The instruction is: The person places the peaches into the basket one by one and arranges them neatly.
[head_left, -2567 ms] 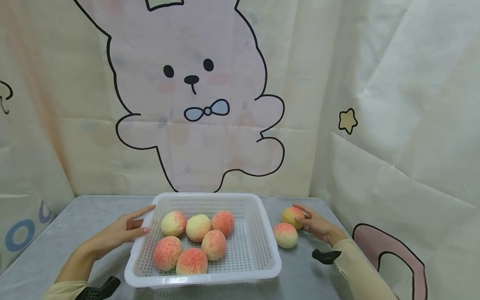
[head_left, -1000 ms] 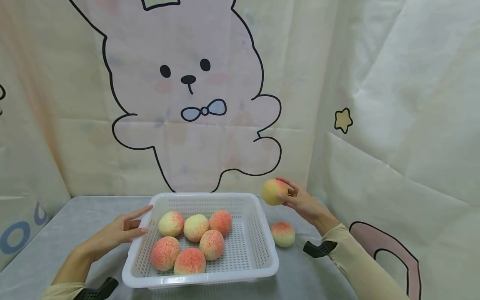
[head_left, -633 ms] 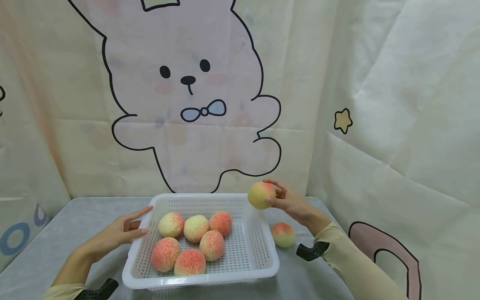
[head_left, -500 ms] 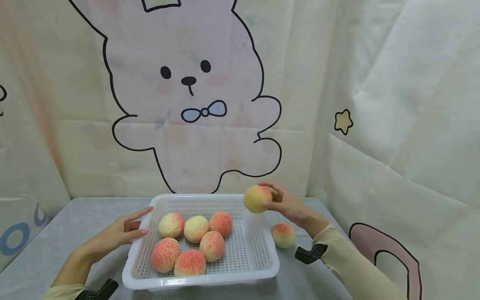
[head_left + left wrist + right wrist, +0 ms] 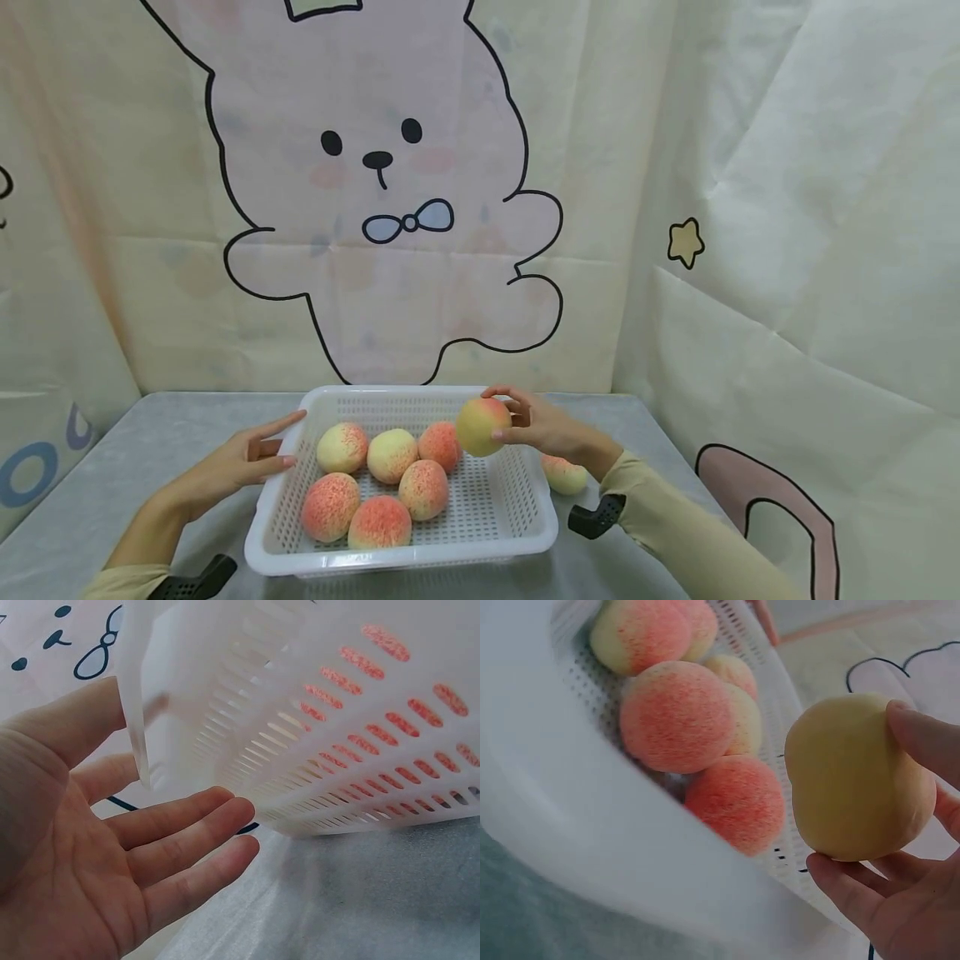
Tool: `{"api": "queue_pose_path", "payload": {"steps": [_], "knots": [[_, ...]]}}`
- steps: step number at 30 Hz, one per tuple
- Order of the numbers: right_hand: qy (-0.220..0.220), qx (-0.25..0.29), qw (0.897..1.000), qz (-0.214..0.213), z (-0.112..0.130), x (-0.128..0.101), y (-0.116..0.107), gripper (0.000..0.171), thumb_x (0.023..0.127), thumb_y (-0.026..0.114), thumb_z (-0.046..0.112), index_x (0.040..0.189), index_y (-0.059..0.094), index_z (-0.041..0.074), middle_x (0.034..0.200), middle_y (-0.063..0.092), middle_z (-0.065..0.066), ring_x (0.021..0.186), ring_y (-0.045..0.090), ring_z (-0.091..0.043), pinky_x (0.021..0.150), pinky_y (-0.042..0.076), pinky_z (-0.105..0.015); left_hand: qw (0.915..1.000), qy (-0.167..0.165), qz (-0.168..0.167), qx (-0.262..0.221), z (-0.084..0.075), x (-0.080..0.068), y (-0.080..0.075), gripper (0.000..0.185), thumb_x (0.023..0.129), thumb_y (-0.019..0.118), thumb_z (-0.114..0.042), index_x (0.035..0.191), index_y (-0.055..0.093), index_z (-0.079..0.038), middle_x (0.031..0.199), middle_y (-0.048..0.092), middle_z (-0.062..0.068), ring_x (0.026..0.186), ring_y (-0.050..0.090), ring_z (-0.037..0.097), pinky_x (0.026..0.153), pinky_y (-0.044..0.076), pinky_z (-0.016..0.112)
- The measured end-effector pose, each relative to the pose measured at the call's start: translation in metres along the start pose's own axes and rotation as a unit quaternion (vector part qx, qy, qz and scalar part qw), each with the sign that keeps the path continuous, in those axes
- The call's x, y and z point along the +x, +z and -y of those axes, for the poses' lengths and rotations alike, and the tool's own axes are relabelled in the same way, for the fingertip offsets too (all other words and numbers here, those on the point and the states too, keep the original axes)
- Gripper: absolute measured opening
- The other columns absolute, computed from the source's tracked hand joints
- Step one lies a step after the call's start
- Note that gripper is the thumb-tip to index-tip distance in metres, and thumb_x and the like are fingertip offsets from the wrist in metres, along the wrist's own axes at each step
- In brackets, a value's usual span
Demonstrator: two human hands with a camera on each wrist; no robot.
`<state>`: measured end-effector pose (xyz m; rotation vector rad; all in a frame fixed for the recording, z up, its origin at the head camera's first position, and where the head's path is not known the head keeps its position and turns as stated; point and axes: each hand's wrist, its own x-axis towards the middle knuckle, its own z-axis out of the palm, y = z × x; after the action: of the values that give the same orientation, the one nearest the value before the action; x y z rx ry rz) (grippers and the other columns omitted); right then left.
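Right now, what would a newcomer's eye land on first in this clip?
First, the big cartoon rabbit drawn on the backdrop behind the table. Below it, a white slotted basket holds six pink-and-yellow peaches, while the right hand grips a seventh peach above the basket's right side. The left hand rests with straight fingers against the basket's left wall, and one more peach lies on the table to the right.

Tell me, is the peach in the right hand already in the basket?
Not yet: the right hand holds the peach above the basket.
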<state>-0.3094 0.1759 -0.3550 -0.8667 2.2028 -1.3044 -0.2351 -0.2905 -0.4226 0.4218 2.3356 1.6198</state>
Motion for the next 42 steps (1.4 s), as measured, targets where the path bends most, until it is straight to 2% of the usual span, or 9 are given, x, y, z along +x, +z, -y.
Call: {"api": "queue_pose_path", "payload": {"steps": [4, 10, 16, 24, 33, 36, 39, 42], "knots": [[-0.004, -0.019, 1.0, 0.004, -0.004, 0.005, 0.011, 0.055, 0.097, 0.068, 0.022, 0.145, 0.042, 0.017, 0.14, 0.055, -0.016, 0.112, 0.063, -0.026, 0.096, 0.052, -0.044, 1.0, 0.0, 0.001, 0.001, 0.0, 0.0, 0.001, 0.079, 0.103, 0.057, -0.023, 0.164, 0.007, -0.01, 0.147, 0.047, 0.036, 0.112, 0.068, 0.022, 0.086, 0.058, 0.038], [-0.013, -0.045, 0.999, -0.004, -0.006, 0.009, 0.018, 0.053, 0.096, 0.07, 0.018, 0.142, 0.045, 0.012, 0.14, 0.054, -0.019, 0.109, 0.064, -0.026, 0.09, 0.055, -0.038, 0.9999, -0.003, -0.003, 0.01, -0.001, -0.001, 0.002, 0.08, 0.103, 0.058, -0.024, 0.163, 0.008, -0.009, 0.147, 0.047, 0.036, 0.111, 0.068, 0.022, 0.087, 0.058, 0.041], [-0.03, -0.03, 0.999, 0.015, -0.004, 0.01, 0.017, 0.056, 0.094, 0.071, 0.008, 0.142, 0.044, 0.006, 0.143, 0.05, -0.024, 0.106, 0.064, -0.025, 0.09, 0.055, -0.035, 0.9999, 0.001, -0.007, 0.016, -0.003, -0.001, 0.002, 0.08, 0.103, 0.058, -0.024, 0.163, 0.009, -0.009, 0.147, 0.048, 0.036, 0.11, 0.068, 0.021, 0.086, 0.058, 0.04], [-0.03, -0.058, 0.998, 0.026, -0.004, 0.013, 0.017, 0.055, 0.09, 0.075, 0.006, 0.138, 0.048, 0.004, 0.139, 0.055, -0.022, 0.108, 0.063, -0.023, 0.09, 0.053, -0.03, 0.9997, 0.0, -0.011, 0.021, -0.004, -0.002, 0.003, 0.08, 0.102, 0.059, -0.025, 0.163, 0.01, -0.009, 0.146, 0.048, 0.037, 0.112, 0.068, 0.026, 0.089, 0.058, 0.046], [-0.009, -0.099, 0.994, 0.034, -0.002, 0.017, 0.02, 0.051, 0.088, 0.076, 0.005, 0.133, 0.051, 0.005, 0.146, 0.049, -0.023, 0.119, 0.062, -0.035, 0.093, 0.054, -0.037, 0.9996, -0.006, -0.013, 0.023, -0.004, -0.002, 0.004, 0.081, 0.102, 0.059, -0.025, 0.163, 0.01, -0.009, 0.147, 0.047, 0.037, 0.113, 0.067, 0.028, 0.09, 0.057, 0.049], [-0.008, -0.121, 0.992, 0.04, 0.0, 0.018, 0.021, 0.05, 0.087, 0.077, 0.003, 0.131, 0.053, 0.005, 0.144, 0.05, -0.022, 0.122, 0.06, -0.039, 0.097, 0.053, -0.043, 0.9997, -0.005, -0.012, 0.021, -0.003, -0.002, 0.004, 0.08, 0.102, 0.059, -0.025, 0.163, 0.009, -0.01, 0.147, 0.048, 0.037, 0.112, 0.068, 0.027, 0.09, 0.058, 0.049], [-0.002, -0.145, 0.988, 0.051, 0.003, 0.017, 0.022, 0.05, 0.085, 0.078, 0.002, 0.13, 0.056, 0.007, 0.142, 0.054, -0.018, 0.125, 0.057, -0.037, 0.102, 0.049, -0.048, 0.9998, 0.0, -0.008, 0.017, -0.002, -0.002, 0.004, 0.08, 0.103, 0.058, -0.024, 0.163, 0.008, -0.009, 0.147, 0.047, 0.036, 0.112, 0.068, 0.026, 0.089, 0.058, 0.046], [-0.005, -0.165, 0.984, 0.06, 0.005, 0.016, 0.022, 0.052, 0.083, 0.079, 0.002, 0.129, 0.058, 0.008, 0.138, 0.057, -0.015, 0.125, 0.056, -0.033, 0.102, 0.048, -0.047, 0.9999, 0.002, -0.005, 0.014, -0.002, -0.002, 0.003, 0.079, 0.103, 0.057, -0.024, 0.163, 0.008, -0.009, 0.148, 0.046, 0.037, 0.112, 0.068, 0.024, 0.088, 0.058, 0.043]]}}
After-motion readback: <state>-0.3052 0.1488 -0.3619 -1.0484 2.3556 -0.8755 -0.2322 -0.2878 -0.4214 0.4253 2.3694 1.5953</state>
